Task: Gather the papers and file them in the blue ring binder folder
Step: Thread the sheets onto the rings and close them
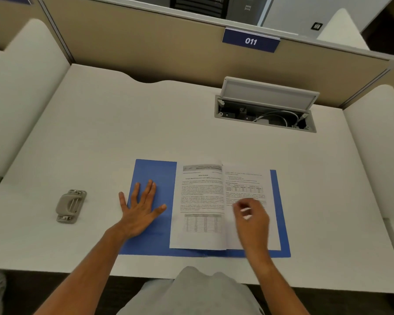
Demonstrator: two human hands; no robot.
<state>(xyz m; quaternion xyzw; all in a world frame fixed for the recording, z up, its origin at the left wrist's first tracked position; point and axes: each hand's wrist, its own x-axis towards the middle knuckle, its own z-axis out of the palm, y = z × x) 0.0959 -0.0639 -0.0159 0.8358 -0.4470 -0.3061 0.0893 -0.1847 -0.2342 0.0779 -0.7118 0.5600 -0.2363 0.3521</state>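
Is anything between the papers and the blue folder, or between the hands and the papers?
Nothing visible. The papers lie on the open blue folder. The left hand rests flat on its left cover, beside the sheets; the right hand, blurred, is over the right page. The grey metal tool sits apart.
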